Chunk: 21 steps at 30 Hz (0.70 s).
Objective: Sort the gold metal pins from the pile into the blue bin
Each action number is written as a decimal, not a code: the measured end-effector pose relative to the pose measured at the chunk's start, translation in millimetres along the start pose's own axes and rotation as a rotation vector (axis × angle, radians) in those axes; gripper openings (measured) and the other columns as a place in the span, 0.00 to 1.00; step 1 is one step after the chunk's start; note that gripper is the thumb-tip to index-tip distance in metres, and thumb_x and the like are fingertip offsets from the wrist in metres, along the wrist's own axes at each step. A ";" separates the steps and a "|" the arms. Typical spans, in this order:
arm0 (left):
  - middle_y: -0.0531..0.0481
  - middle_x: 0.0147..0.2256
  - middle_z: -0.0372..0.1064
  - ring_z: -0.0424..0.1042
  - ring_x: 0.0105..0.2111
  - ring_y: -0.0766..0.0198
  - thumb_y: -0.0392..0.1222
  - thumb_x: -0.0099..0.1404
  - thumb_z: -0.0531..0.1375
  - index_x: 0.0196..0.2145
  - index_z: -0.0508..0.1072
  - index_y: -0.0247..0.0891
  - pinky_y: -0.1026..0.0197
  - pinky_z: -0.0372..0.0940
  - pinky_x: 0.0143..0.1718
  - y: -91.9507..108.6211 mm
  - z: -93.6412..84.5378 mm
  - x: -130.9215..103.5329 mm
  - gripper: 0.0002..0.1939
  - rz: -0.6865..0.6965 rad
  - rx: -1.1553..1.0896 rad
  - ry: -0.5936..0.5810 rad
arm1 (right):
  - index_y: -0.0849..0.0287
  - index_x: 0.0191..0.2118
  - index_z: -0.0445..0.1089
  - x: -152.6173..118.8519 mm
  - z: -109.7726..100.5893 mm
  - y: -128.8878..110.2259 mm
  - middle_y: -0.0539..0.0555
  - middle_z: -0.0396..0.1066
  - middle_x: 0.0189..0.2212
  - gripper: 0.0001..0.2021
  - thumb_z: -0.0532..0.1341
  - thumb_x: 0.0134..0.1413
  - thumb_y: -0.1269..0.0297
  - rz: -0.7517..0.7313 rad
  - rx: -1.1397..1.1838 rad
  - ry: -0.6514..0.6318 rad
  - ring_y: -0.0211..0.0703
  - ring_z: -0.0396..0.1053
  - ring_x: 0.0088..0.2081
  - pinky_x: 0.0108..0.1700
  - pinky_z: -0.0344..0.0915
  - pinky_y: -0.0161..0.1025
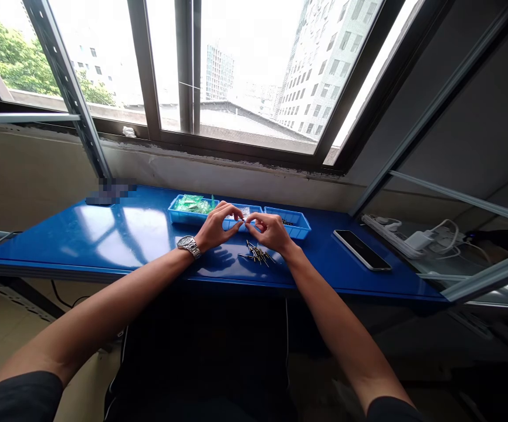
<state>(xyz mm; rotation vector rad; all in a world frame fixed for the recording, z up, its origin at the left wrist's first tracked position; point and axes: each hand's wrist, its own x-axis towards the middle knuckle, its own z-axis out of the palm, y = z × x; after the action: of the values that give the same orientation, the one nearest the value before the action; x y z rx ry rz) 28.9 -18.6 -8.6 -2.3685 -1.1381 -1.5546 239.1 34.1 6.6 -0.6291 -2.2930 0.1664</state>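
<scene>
My left hand [221,225] and my right hand [270,230] meet over the front of the blue table, fingertips almost touching. Each is closed in a pinch around something tiny and dark that is too small to name. Just below my right hand lies a loose pile of thin metal pins or screws [257,254], some dark, some brass-coloured. Behind my hands stand a blue bin [183,218] of green pieces, a blue bin [257,209] with whitish clear pieces, partly hidden by my fingers, and a blue bin [300,231] with small dark parts.
A phone [362,250] lies on the table's right side. Beyond it are a power strip [392,235] and a white charger [418,240] with cables. A blurred dark object [108,192] sits at the back left. Metal shelf posts [67,82] flank the blue table [82,243], before a window.
</scene>
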 end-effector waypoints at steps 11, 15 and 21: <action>0.48 0.36 0.71 0.69 0.38 0.58 0.40 0.70 0.59 0.43 0.70 0.39 0.56 0.68 0.39 -1.1 -0.6 -0.9 0.05 -0.024 -0.016 0.017 | 0.60 0.32 0.78 -17.0 -60.0 42.5 0.52 0.66 0.19 0.14 0.62 0.57 0.54 0.400 -0.298 0.179 0.42 0.61 0.23 0.29 0.53 0.38; 0.48 0.36 0.71 0.69 0.38 0.58 0.39 0.70 0.58 0.43 0.70 0.39 0.55 0.68 0.39 0.0 -0.8 -1.1 0.05 -0.032 -0.019 0.009 | 0.59 0.36 0.79 -21.4 -60.4 19.2 0.51 0.67 0.20 0.15 0.61 0.61 0.53 0.345 -0.233 0.012 0.40 0.61 0.22 0.27 0.54 0.37; 0.47 0.36 0.71 0.70 0.38 0.57 0.38 0.69 0.58 0.42 0.70 0.39 0.54 0.69 0.40 0.7 -1.0 -1.4 0.05 -0.041 -0.021 0.010 | 0.53 0.35 0.80 -17.8 -37.6 -35.2 0.47 0.69 0.21 0.09 0.65 0.61 0.56 0.133 -0.089 -0.380 0.36 0.63 0.22 0.26 0.57 0.35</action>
<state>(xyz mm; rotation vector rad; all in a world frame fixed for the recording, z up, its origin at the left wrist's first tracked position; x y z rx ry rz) 28.3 -20.3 -9.1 -2.3620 -1.1814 -1.5973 262.2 -7.8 32.8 -0.8567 -2.6337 0.2682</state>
